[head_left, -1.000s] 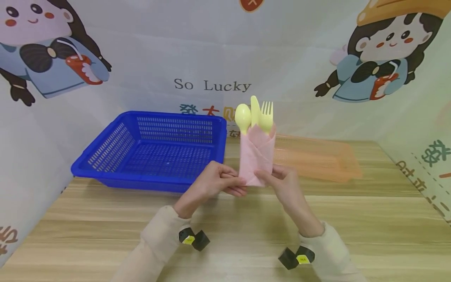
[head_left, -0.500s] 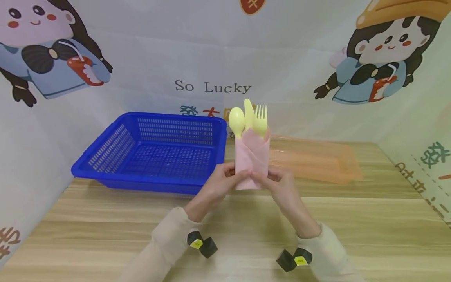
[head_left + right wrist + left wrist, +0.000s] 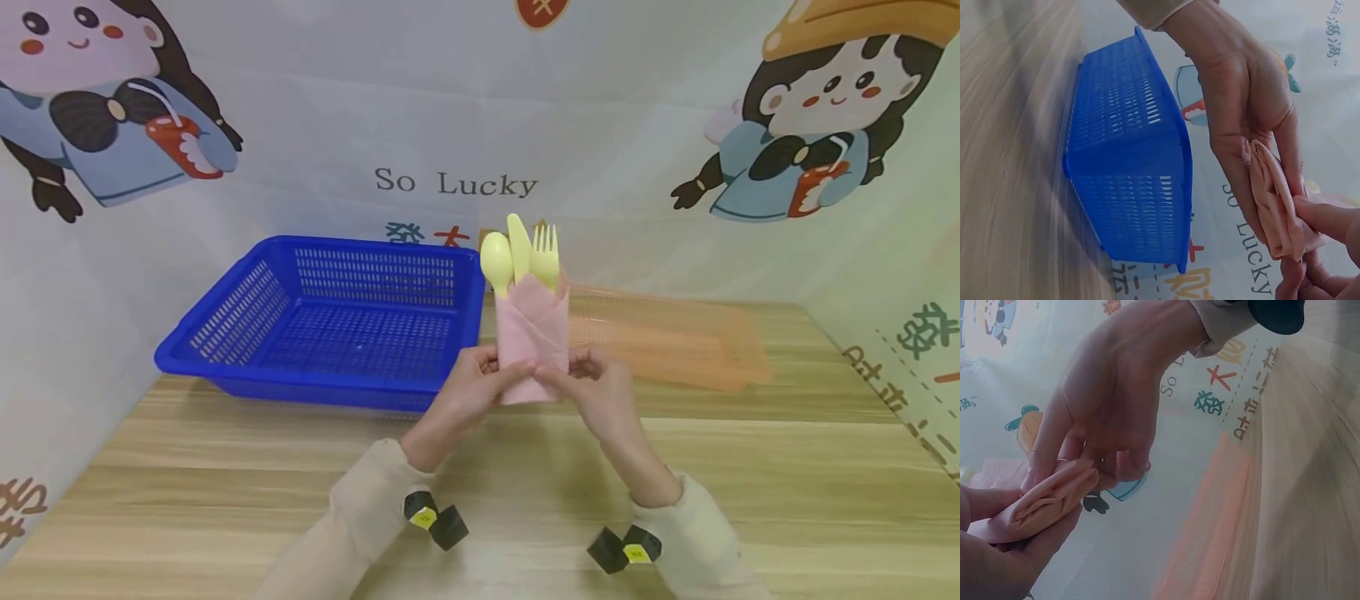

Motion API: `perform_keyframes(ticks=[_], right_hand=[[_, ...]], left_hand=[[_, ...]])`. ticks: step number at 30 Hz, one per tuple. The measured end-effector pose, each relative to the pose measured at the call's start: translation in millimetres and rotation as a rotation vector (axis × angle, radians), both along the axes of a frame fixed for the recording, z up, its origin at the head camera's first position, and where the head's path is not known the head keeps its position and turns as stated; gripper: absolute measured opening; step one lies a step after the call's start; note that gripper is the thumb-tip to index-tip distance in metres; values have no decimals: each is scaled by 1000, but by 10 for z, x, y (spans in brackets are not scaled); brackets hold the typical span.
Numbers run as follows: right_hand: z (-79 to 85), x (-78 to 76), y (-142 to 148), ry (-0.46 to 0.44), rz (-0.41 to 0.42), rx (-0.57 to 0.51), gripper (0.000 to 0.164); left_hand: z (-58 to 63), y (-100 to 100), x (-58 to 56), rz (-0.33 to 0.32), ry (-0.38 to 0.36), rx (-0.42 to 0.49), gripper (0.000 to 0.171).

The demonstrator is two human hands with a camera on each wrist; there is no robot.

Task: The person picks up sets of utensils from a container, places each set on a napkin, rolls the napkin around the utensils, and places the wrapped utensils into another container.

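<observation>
Both hands hold up a folded pink napkin above the table, upright in the head view. From its top stick a pale yellow spoon, knife and fork, side by side. My left hand pinches the napkin's lower left, its thumb across the front. Opposite it, my right hand pinches the lower right, and the two thumb tips nearly meet. Layered folds at the napkin's bottom end show in the left wrist view. The cutlery's handles are hidden inside.
On the left of the wooden table stands a blue mesh basket, with nothing seen inside. A shallow orange see-through basket lies behind the hands to the right. A printed cloth hangs behind and at the sides.
The napkin with the cutlery has moved a little left and slightly down. My left hand has slid further onto the napkin, its thumb now on the front.
</observation>
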State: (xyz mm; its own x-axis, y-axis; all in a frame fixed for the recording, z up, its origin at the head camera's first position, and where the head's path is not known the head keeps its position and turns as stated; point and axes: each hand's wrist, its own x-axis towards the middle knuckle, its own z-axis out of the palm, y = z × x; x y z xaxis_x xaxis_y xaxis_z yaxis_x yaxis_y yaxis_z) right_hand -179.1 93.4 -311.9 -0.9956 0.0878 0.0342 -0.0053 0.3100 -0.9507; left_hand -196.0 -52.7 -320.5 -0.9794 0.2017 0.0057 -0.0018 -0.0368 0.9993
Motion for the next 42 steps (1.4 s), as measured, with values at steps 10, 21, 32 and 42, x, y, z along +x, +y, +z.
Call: perform_keyframes(ticks=[10, 21, 32, 42], right_hand=[[-3, -23, 100, 91, 118, -39, 23], [-65, 36, 71, 388, 69, 132, 16], [-169, 32, 88, 408, 188, 220, 13], [-190, -45, 214, -175, 448, -427, 17]], left_hand=[[36, -44, -17, 84, 12, -22, 26], [40, -61, -26, 110, 32, -55, 26], [45, -102, -35, 153, 21, -56, 26], [29, -102, -60, 117, 56, 19, 26]])
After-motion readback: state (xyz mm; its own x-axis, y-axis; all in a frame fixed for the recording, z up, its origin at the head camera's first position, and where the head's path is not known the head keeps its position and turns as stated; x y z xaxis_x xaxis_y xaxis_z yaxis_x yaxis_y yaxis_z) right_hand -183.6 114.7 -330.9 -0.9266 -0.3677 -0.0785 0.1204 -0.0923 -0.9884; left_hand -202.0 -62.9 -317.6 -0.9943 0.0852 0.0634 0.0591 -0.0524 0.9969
